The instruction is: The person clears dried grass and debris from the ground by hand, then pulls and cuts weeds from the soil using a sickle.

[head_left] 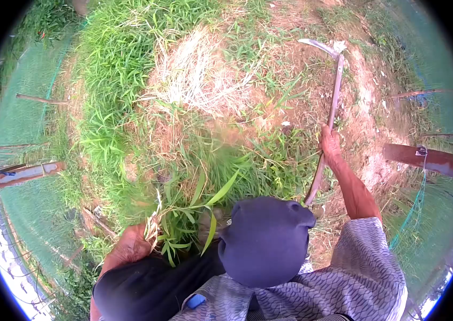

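Observation:
My right hand (330,141) is closed around the long wooden handle of a sickle (337,85). Its curved metal blade (320,46) points left at the far end, over bare soil. Low on the left, beside my dark trouser leg, my left hand (133,242) is closed on a bunch of grass (181,227) with pale stems and long green leaves. The fingers of that hand are partly hidden. Cut and standing grass lies between the two hands.
Tall green grass (111,69) grows on the left, beside a heap of dry straw (202,69). Green netting (28,112) runs along both sides. A rusty post (424,159) juts in at right, another post (23,175) at left. My cap (266,241) hides ground below.

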Tool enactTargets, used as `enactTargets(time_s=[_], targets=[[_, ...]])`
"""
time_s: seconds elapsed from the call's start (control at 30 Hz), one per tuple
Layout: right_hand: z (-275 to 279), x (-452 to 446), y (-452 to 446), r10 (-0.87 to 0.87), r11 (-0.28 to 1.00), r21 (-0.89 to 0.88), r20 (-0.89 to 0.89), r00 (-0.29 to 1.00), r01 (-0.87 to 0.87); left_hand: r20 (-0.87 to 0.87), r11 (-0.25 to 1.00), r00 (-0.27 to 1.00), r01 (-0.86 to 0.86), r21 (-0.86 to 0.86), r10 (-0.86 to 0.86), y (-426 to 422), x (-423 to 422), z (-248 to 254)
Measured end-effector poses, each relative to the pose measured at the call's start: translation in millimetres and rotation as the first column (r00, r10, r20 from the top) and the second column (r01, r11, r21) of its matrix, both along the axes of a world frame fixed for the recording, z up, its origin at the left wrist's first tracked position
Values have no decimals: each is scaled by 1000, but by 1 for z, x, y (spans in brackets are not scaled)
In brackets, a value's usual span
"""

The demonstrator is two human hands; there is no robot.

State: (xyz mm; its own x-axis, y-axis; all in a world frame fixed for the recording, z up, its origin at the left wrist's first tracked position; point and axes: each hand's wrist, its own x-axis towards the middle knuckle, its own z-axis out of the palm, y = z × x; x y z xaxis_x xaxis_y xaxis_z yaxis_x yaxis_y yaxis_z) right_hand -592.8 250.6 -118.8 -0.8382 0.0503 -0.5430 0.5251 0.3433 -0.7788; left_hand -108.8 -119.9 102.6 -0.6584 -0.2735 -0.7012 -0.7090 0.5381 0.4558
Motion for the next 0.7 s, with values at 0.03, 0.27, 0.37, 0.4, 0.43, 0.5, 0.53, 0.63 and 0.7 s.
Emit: enactTargets(time_s=[0.03, 0.27, 0.37, 0.4, 0.43, 0.5, 0.53, 0.63, 0.7], targets=[[-4, -24, -17, 69, 998, 11, -20, 997, -69, -20, 1000, 1000, 12, -2, -12, -7, -3, 0], [-5, 114, -15, 507, 791, 332, 116, 854, -514, 24, 997, 997, 69, -21, -68, -10, -3, 5], [17, 160, 46, 466, 774, 333, 274, 841, -538, 61, 998, 996, 65, 9, -66, -9, -9, -1], [6, 172, 81, 460, 775, 341, 275, 844, -533, 66, 998, 995, 68, 15, -69, -10, -9, -3], [-19, 180, 120, 513, 765, 314, 232, 827, -562, 62, 997, 995, 75, 16, -76, -13, -12, -4], [-21, 170, 130, 489, 806, 261, 214, 846, -532, 63, 997, 995, 80, 19, -81, -17, -14, -8], [7, 148, 105, 407, 855, 235, 246, 880, -462, 60, 996, 994, 87, 16, -88, -20, -17, -9], [21, 64, 27, 132, 980, 127, 151, 980, -152, 56, 994, 992, 113, 8, -113, -24, -24, -8], [-12, 2, -10, 14, 999, 50, -18, 1000, -13, 52, 992, 991, 124, 2, -124, -23, -29, -7]])
